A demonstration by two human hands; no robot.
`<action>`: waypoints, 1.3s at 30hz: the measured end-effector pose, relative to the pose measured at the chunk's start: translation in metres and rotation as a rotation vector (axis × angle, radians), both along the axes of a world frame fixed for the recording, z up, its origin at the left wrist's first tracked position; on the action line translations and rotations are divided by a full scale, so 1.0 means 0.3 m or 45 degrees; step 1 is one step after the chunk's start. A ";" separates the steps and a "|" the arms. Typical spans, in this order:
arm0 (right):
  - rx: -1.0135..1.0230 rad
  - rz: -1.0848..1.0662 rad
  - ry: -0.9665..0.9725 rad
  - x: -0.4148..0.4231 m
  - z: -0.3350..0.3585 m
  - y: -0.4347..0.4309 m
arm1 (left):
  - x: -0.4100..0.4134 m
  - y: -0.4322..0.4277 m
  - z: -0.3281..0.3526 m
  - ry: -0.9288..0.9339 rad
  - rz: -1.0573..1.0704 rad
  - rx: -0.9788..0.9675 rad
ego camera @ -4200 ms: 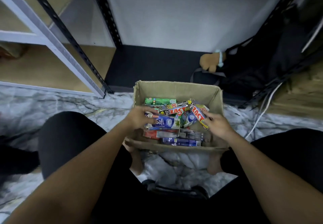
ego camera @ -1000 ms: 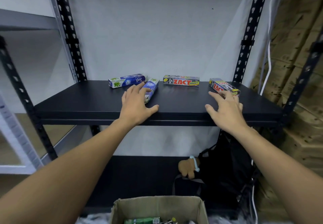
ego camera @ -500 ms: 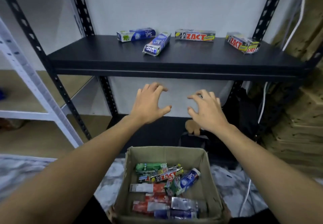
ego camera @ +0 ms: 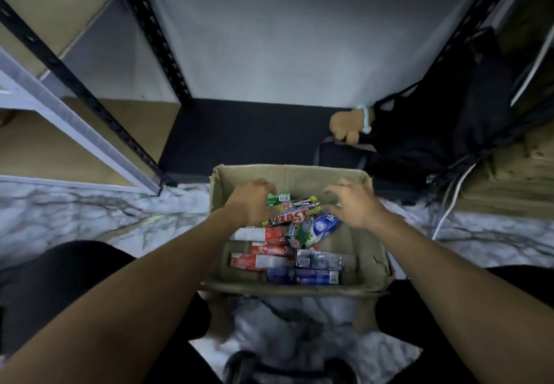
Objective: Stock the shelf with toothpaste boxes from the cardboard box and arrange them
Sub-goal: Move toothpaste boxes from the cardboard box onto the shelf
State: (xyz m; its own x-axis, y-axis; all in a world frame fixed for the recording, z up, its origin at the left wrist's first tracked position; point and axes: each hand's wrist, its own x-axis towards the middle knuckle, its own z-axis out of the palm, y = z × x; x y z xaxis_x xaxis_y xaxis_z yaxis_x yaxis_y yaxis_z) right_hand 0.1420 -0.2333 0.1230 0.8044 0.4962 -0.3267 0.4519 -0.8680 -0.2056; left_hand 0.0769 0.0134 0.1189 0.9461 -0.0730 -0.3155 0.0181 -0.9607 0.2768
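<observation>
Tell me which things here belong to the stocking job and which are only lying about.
For the job: cardboard box, toothpaste boxes inside it, left hand, right hand, black shelf.
Lying about: black bag, brown soft toy, white cable.

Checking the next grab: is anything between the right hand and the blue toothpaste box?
Nothing visible does. The right hand hovers open near the blue toothpaste box, which lies uncovered atop the other boxes.
</observation>
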 end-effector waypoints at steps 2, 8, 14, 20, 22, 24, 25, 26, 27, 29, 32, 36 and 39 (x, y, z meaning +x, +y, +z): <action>0.024 -0.010 0.139 -0.006 -0.097 0.003 | -0.017 0.006 -0.098 0.084 0.030 -0.038; -0.038 -0.015 0.418 -0.043 -0.381 -0.001 | -0.066 0.060 -0.377 0.398 0.249 -0.149; -0.151 -0.094 0.764 -0.045 -0.573 -0.068 | -0.106 0.102 -0.544 0.391 0.379 -0.030; -0.168 -0.172 0.903 -0.059 -0.661 -0.093 | -0.108 0.114 -0.623 0.428 0.427 -0.049; -0.181 -0.157 0.891 -0.067 -0.684 -0.102 | -0.118 0.118 -0.635 0.449 0.437 -0.080; -0.239 -0.123 0.857 -0.075 -0.700 -0.109 | -0.134 0.117 -0.634 0.462 0.407 -0.075; -0.275 -0.088 0.821 -0.075 -0.705 -0.110 | -0.144 0.116 -0.634 0.461 0.394 -0.075; -0.308 -0.050 0.786 -0.072 -0.705 -0.112 | -0.153 0.114 -0.631 0.452 0.384 -0.069; -0.344 -0.014 0.747 -0.069 -0.702 -0.112 | -0.161 0.113 -0.628 0.439 0.378 -0.053; -0.398 0.053 0.709 -0.058 -0.686 -0.108 | -0.172 0.110 -0.620 0.407 0.353 0.000; -0.369 0.063 0.755 -0.036 -0.662 -0.105 | -0.183 0.108 -0.602 0.391 0.286 0.049; -0.202 -0.031 0.953 -0.042 -0.627 -0.115 | -0.203 0.108 -0.602 0.439 0.252 0.005; -0.158 -0.040 0.975 -0.068 -0.614 -0.131 | -0.208 0.094 -0.621 0.427 0.252 0.002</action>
State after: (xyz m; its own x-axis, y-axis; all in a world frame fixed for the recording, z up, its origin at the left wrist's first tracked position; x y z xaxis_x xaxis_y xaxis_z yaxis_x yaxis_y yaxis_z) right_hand 0.1217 -0.2725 -0.0612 0.3452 0.4007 -0.8487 0.1982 -0.9150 -0.3514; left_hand 0.0144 0.0417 -0.0675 0.7862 0.1017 -0.6095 0.2928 -0.9299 0.2225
